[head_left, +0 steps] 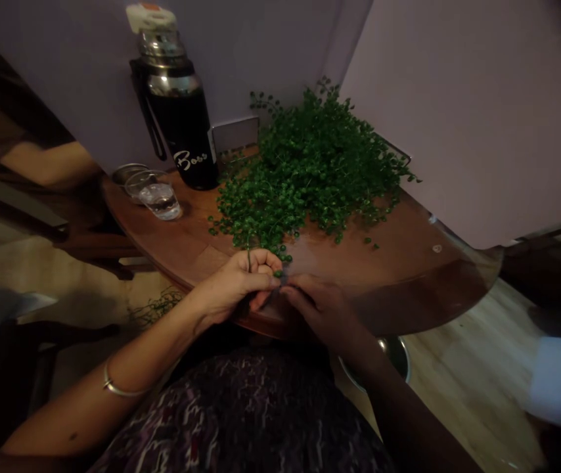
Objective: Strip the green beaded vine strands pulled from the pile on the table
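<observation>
Your left hand (242, 279) has fingers clamped on a green, round-leaved sprig (278, 273), near edge of brown wooden worktop (399, 263); right hand (327, 309), can't tell. Likely light, bruisable; pinch stem.

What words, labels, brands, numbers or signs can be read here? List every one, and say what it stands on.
"Boss": in pale script on the black flask.
Too small to read: any print on the pale strip at the flask's right edge, and the faint mark just above "Boss".
I can read no other text in the picture.
</observation>
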Available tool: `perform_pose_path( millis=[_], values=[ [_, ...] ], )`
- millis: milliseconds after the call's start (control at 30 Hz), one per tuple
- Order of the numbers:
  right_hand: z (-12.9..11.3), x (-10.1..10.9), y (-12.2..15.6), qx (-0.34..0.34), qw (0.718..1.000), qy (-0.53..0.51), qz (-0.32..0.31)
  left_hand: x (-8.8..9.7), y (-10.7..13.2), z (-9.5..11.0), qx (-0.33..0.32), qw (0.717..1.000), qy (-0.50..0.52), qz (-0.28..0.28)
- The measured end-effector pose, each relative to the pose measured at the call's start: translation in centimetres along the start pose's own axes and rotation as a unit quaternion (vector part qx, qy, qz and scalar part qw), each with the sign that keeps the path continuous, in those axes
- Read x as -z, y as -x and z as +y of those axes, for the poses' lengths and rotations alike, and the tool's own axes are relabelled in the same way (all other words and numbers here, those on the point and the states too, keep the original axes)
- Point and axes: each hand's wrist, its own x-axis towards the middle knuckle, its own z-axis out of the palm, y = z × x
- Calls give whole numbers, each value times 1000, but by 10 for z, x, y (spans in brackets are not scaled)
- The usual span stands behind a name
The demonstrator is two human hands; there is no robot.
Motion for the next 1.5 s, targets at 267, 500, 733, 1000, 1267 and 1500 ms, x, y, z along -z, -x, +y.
perform_pose_path(
  millis=[267, 500, 733, 1000, 1267, 1500],
  values=[
    [10, -1, 3, -157, 935, -258, 189, -2, 6, -4, 23, 999, -22, 17],
    [14, 32, 3, -231, 782, -554, 168, 4, 8, 0, 28, 998, -38, 50],
    [-9, 19, 8, -139, 896, -391, 160, -6, 0, 0, 68, 992, -92, 48],
    [-13, 9, 5, 1, 999, 25, 36, -9, -3, -5, 43, 988, -142, 37],
    [-6, -6, -1, 17, 996, 81, 36, -11, 0, -5, 11, 991, -130, -24],
    [-1, -13, 3, -1, 996, -11, 92, -6, 1, -2, 16, 989, -143, -37]
  ],
)
